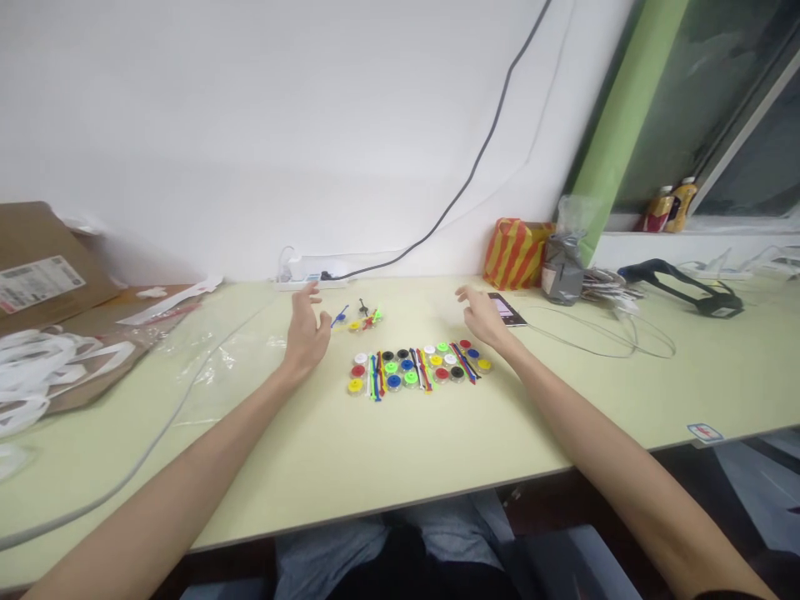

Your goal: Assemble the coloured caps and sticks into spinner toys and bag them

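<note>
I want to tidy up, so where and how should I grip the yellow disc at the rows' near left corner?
Probably pinch the yellow disc by its round, clear rim, coming from the near left with the left hand: that corner faces outward, while the red disc sits just behind and coloured strips lie close on its right.
</note>
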Available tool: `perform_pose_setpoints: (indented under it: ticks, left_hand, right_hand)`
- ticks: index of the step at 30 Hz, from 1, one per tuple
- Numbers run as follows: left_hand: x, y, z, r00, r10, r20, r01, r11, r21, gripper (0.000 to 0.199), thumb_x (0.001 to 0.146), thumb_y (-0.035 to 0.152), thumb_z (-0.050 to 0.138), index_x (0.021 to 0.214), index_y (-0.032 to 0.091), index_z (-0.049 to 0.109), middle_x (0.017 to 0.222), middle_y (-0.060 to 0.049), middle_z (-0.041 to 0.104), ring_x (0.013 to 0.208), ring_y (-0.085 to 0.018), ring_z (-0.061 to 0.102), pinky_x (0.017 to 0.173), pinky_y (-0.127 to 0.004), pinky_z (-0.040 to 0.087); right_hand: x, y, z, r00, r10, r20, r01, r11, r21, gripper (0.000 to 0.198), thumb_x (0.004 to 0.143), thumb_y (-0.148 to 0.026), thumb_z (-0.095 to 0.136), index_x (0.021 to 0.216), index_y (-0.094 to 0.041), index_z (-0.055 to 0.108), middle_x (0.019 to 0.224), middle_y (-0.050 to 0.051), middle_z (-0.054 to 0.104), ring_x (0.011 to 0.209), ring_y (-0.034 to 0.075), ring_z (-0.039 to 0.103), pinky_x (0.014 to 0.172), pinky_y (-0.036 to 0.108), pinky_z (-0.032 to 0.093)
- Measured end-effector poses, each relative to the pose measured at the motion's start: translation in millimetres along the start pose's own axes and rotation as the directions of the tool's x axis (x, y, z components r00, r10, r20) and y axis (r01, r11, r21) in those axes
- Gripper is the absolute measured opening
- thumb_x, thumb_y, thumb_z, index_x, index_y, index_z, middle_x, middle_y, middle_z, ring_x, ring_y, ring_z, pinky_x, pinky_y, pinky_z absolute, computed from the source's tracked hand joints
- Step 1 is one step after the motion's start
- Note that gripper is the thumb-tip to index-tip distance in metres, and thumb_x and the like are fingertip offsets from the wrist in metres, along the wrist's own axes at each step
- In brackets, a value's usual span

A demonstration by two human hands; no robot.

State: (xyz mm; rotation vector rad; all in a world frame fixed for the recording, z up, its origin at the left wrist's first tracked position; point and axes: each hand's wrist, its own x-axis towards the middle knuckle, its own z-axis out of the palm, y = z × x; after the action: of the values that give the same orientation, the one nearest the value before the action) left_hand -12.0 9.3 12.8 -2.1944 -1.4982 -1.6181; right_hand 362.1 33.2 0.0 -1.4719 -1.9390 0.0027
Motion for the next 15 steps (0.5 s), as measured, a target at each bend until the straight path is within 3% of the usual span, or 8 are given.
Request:
perform_pose_setpoints:
  ticks: [3, 7, 11, 15]
  left_hand:
    - [-3.5, 0.0, -1.8, 0.975, 0.127, 0.180, -0.157, 0.974, 0.163, 0.054, 0.086, 0.014, 0.044, 0.140, 0.021, 0.043, 0.137, -0.015, 0.049, 0.126, -0.030, 0.052, 0.106, -0.050, 0.043]
    - [-6.6, 20.0, -0.2, 0.943, 0.205, 0.262, -0.257, 0.948, 0.186, 0.059, 0.083, 0.005, 0.038, 0.139, 0.021, 0.046, 0.138, -0.013, 0.051, 0.130, -0.028, 0.050, 0.107, -0.046, 0.042]
    - [-4.5, 27.8, -3.9, 0.933, 0.173, 0.315, -0.274, 0.909, 0.313, 0.065, 0.079, 0.001, 0.036, 0.140, 0.019, 0.048, 0.140, -0.014, 0.051, 0.128, -0.031, 0.050, 0.105, -0.047, 0.042]
    - [-0.4, 7.0, -16.7, 0.939, -0.038, 0.342, -0.172, 0.809, 0.563, 0.065, 0.082, 0.006, 0.037, 0.146, 0.012, 0.042, 0.143, -0.024, 0.047, 0.127, -0.041, 0.050, 0.101, -0.057, 0.042]
  right_hand:
    - [-1.4, 8.9, 1.2, 0.971, -0.018, 0.240, 0.049, 0.991, -0.123, 0.059, 0.076, -0.001, 0.041, 0.128, -0.016, 0.063, 0.132, 0.012, 0.066, 0.125, 0.028, 0.058, 0.108, 0.042, 0.042]
    - [-2.3, 13.8, 6.5, 0.888, -0.060, 0.456, 0.123, 0.986, -0.110, 0.058, 0.080, -0.003, 0.044, 0.133, -0.017, 0.065, 0.143, 0.009, 0.059, 0.135, 0.025, 0.053, 0.114, 0.035, 0.038]
    - [-5.6, 14.4, 11.1, 0.895, -0.129, 0.426, 0.134, 0.991, 0.018, 0.053, 0.088, -0.005, 0.044, 0.134, -0.020, 0.065, 0.146, 0.008, 0.057, 0.138, 0.024, 0.051, 0.116, 0.038, 0.037]
    - [-4.4, 16.1, 12.4, 0.916, -0.181, 0.358, 0.150, 0.982, 0.114, 0.044, 0.089, -0.006, 0.049, 0.124, -0.021, 0.071, 0.135, 0.010, 0.066, 0.130, 0.027, 0.059, 0.111, 0.042, 0.043]
